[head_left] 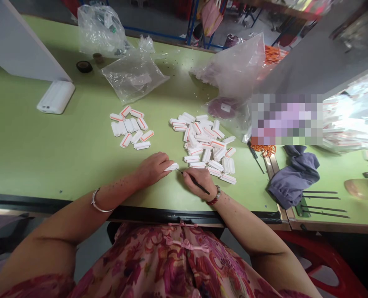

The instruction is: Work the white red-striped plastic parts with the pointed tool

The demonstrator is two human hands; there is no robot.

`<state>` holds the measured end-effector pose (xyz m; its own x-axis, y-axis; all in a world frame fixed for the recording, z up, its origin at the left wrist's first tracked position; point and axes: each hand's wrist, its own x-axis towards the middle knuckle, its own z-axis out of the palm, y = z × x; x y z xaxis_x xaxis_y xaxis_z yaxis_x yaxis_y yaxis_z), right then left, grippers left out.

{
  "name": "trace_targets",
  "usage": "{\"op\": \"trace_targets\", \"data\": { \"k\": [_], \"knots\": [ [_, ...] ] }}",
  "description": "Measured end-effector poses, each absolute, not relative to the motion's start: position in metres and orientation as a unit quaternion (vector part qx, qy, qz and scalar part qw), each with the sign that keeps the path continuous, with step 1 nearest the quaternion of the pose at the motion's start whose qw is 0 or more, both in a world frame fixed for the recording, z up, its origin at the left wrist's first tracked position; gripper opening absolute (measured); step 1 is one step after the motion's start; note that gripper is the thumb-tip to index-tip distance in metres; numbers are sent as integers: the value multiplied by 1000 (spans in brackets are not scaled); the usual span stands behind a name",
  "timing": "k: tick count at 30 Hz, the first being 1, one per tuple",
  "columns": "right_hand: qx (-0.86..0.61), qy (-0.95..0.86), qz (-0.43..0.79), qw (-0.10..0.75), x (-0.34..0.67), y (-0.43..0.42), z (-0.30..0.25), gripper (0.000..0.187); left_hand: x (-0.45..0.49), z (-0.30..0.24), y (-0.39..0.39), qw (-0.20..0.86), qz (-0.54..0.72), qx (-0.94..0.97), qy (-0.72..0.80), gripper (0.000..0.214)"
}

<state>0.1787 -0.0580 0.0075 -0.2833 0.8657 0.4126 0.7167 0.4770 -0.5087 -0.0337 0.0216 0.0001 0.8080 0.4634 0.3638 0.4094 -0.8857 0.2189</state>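
Near the front of the green table, my left hand (154,169) pinches a small white plastic piece (172,166) by its left end. My right hand (199,182) grips a thin black pen-like tool (201,187), its fine tip at or close to the right end of that piece; contact cannot be made out. Just beyond my right hand lies a loose pile of white plastic pieces (207,142), many with an orange-red stripe. A smaller group of similar pieces (130,126) rests beyond my left hand, some side by side.
Clear plastic bags (134,74) lie at the back. A white power bank (56,97) and black tape roll (84,66) sit left. At right are a black screwdriver-like tool (256,157), a grey-purple cloth sleeve (295,176) and thin dark rods (323,209).
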Motion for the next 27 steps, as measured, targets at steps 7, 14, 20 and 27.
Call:
{"op": "trace_targets", "data": {
  "k": [7,14,20,27],
  "knots": [
    [-507,-793,69,331,177,-58,9,30,-34,-1,18,49,200,951,230,30],
    [-527,-795,32,299,171,-58,8,32,-32,-1,15,18,196,954,228,31],
    [-538,-791,35,289,168,-56,6,31,-31,-1,17,27,208,951,227,32],
    [-529,-781,61,326,171,-57,6,31,-33,1,17,110,192,939,263,34]
  ]
}}
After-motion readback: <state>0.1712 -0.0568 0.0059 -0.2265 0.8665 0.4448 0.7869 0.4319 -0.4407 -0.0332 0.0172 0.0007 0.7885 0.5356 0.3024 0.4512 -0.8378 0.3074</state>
